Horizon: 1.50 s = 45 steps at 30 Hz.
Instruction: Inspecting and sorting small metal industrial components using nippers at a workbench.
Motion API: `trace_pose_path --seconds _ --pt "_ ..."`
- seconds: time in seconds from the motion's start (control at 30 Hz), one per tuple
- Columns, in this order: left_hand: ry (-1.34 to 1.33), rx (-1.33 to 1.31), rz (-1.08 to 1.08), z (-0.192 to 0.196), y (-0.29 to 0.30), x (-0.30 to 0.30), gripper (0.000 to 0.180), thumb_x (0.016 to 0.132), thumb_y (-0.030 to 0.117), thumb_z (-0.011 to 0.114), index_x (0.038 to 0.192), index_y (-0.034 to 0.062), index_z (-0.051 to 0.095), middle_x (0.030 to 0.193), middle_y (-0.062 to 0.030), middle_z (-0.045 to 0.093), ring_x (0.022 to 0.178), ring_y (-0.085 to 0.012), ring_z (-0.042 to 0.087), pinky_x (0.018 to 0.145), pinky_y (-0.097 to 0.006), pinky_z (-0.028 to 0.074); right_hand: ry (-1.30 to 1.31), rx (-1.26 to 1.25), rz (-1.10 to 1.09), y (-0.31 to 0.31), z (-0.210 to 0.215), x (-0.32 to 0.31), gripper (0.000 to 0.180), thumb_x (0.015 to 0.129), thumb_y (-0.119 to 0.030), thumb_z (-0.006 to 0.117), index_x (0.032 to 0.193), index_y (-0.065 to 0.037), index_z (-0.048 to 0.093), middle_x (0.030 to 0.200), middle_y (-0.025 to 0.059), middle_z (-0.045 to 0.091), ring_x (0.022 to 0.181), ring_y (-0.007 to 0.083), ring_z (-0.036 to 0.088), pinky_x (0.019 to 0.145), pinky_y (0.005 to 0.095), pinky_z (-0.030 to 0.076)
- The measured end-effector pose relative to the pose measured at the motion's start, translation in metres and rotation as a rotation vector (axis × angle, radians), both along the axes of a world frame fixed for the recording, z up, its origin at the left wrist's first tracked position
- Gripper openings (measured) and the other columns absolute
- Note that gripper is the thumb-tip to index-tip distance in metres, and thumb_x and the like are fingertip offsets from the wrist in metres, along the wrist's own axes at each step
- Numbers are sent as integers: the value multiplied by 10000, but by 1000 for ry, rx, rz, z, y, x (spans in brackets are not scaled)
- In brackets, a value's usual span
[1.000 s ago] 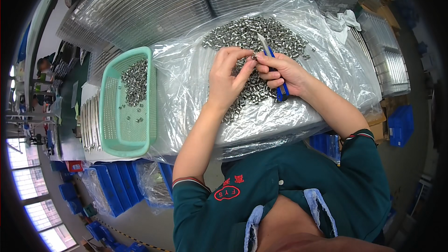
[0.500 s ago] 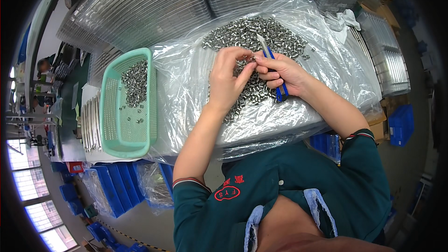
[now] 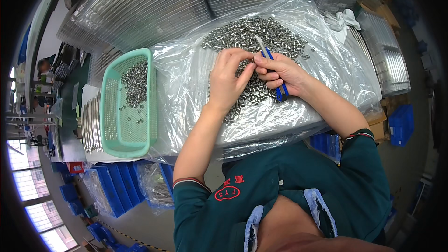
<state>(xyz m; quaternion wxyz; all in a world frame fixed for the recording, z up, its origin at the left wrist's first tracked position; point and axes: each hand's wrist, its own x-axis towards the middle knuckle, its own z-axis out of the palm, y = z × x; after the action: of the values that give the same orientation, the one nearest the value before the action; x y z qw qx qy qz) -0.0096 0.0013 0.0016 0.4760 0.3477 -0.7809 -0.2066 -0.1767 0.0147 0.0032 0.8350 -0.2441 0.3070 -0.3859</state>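
Note:
Over a pile of small shiny metal sleeves (image 3: 275, 37), my two hands meet fingertip to fingertip. My right hand (image 3: 290, 73) is closed round a blue utility knife (image 3: 282, 93), whose bare blade (image 3: 259, 43) points away from me. The thumb and fingers of my left hand (image 3: 227, 78) are pinched together at the right fingertips. A small metal part sits between them, mostly covered by the fingers. Clear plastic sheeting (image 3: 182, 84) lies under the pile. To the left stands a mint-green plastic basket (image 3: 106, 112) with more metal sleeves (image 3: 135, 84) inside.
Stacks of clear plastic trays (image 3: 144, 9) line the back of the table, with another stack (image 3: 385, 56) at the right. A white cloth (image 3: 343, 21) lies at the back right. Blue bins (image 3: 116, 186) stand below the table's left front, and a blue bin (image 3: 401, 125) is at the right.
The knife has tilted a little, its blade tip shifting slightly left. My fingers have moved slightly around the small part; both arms stay in place.

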Motion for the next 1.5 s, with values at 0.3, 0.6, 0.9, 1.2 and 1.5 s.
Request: trace_pose_path --seconds 0.3,0.6,0.9,1.2,1.5 --pt "25 -4 -24 -2 -1 1 192 709 33 664 884 35 584 904 -81 557 832 -199 550 671 -282 454 -17 29 0 0 0 1 167 878 -223 536 818 -76 487 674 -44 467 458 -25 349 335 114 264" --pt "44 36 -7 0 1 -1 178 700 47 671 855 35 584 863 -92 558 804 -220 555 679 -305 453 -14 32 -3 -1 -1 1 173 883 -232 526 867 -61 510 672 -47 466 458 -24 345 335 116 260" --pt "5 5 32 -5 -2 23 133 785 57 619 908 31 577 843 -70 542 712 -129 531 623 -231 426 -33 55 10 0 4 1 233 896 -245 500 975 -28 529 656 -58 447 450 -24 330 334 116 252" --pt "60 -28 -43 0 0 0 184 709 34 656 882 41 596 851 -93 558 804 -226 554 675 -301 453 -58 54 -13 -1 1 0 175 879 -236 534 830 -71 503 651 -48 463 449 -22 347 330 115 257" --pt "56 -10 -12 -1 0 0 182 703 56 677 868 39 602 850 -86 562 808 -222 555 681 -303 453 -44 49 -9 0 1 1 180 869 -238 551 797 -86 488 659 -44 469 450 -22 348 332 117 258"
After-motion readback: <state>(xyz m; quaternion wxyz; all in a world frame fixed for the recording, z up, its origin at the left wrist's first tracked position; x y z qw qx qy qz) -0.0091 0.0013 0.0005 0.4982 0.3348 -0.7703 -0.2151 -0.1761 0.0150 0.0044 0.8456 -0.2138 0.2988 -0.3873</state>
